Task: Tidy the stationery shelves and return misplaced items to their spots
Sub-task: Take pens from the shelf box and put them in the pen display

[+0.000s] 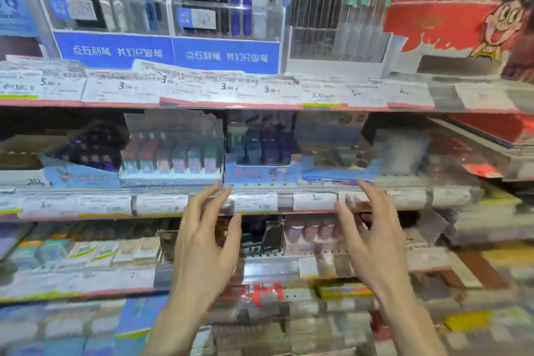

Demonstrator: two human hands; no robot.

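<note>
Both hands are raised side by side before the middle shelf, fingers spread and loosely bent, grasping nothing. Left hand (206, 235) has its fingertips at the shelf's price strip (254, 201); right hand (368, 235) has its fingertips near the strip further right. Whether either hand touches the strip cannot be told, as the picture is blurred.

Step in hand, as judged: approach to the middle shelf, no item yet selected. The blue display box (261, 175) sits just beyond and between the hands. The next move calls for reaching over the strip and gripping that box by its two sides, or picking out a stray item.

Surroundings: to the left stands a clear tray of pastel packs (170, 159). On the far upper shelf stand pen racks (161, 11) and a red cartoon display (450, 26). The upper shelf edge overhangs the boxes, limiting lift height.
</note>
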